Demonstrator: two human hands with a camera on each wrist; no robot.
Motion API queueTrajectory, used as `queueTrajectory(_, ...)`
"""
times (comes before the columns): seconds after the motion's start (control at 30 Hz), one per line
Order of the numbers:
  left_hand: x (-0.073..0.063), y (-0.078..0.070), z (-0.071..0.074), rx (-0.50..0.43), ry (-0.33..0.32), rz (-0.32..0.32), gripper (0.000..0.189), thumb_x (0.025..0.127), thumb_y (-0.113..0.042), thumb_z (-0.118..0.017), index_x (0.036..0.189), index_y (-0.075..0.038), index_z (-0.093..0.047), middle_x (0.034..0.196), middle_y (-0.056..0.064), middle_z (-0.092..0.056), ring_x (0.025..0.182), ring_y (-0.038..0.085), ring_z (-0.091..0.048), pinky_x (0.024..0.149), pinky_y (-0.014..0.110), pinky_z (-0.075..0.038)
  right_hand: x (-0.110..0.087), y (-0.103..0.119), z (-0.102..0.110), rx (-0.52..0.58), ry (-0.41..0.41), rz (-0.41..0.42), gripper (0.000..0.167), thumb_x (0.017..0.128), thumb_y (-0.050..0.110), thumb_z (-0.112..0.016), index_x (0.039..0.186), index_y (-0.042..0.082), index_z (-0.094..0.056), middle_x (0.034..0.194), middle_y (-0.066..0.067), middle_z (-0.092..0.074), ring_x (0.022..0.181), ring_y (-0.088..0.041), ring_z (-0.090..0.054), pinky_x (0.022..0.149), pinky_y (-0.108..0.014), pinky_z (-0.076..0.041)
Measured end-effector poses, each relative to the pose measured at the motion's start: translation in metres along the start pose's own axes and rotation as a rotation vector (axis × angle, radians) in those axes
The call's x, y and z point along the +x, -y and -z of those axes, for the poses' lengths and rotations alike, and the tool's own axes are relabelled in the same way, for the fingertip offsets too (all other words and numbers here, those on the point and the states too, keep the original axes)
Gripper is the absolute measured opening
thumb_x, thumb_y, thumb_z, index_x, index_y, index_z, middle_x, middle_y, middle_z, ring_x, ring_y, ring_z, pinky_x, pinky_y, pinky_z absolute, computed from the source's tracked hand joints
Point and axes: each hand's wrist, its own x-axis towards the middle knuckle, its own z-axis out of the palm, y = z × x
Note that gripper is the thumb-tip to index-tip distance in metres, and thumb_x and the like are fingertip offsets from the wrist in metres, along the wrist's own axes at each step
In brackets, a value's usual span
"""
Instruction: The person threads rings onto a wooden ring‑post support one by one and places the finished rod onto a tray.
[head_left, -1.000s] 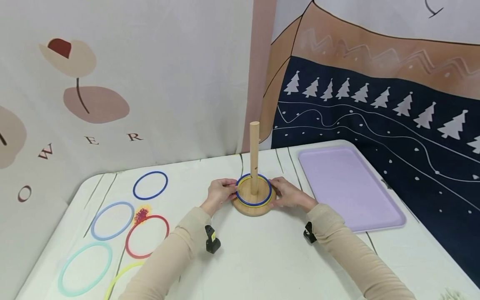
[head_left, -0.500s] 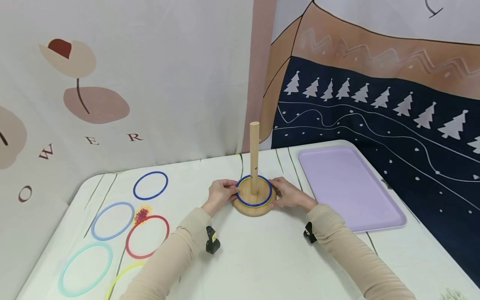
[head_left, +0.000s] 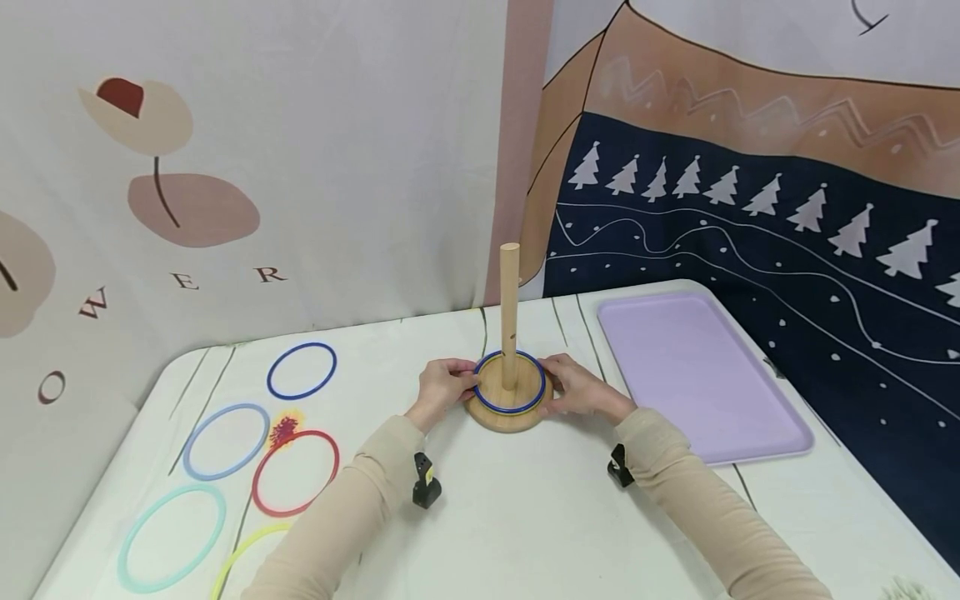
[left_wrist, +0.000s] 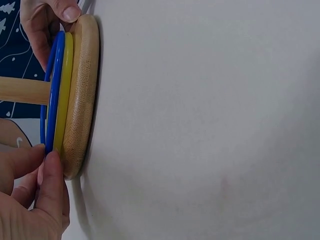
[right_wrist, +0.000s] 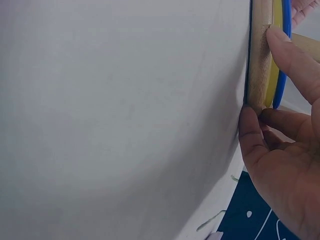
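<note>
The left hand's grip [head_left: 441, 387] is nearly closed, thumb and forefinger pinching the near-left edge of the blue ring [left_wrist: 54, 95]. That ring circles the upright wooden pole [head_left: 509, 304], just above the yellow ring [left_wrist: 63, 95], which lies over the round wooden base [left_wrist: 83, 95]; I cannot tell whether the two rings touch all the way round. The right hand's grip [head_left: 576, 387] holds the opposite side of the base, thumb on its rim, fingers bent at its edge. To the left on the desk [head_left: 517, 517], well apart, lies a red ring [head_left: 337, 457].
</note>
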Motion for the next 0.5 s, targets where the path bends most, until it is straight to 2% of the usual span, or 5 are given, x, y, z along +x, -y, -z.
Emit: queueTrajectory(0.5,-0.0008,-0.0003,0.0016,0.067,0.019,-0.012,0.018,0.085,-0.002,-0.067,0.102,0.002,-0.069,0.085,0.008,-0.066,0.067,0.007,-0.060,0.063,0.021,-0.057,0.0019,-0.0036,-0.0014,-0.007,-0.012,0.012,0.083,0.075,0.004,-0.077,0.139,-0.015,-0.028,0.133,-0.029,-0.034,0.118,-0.035,-0.045,0.102,-0.043,-0.043)
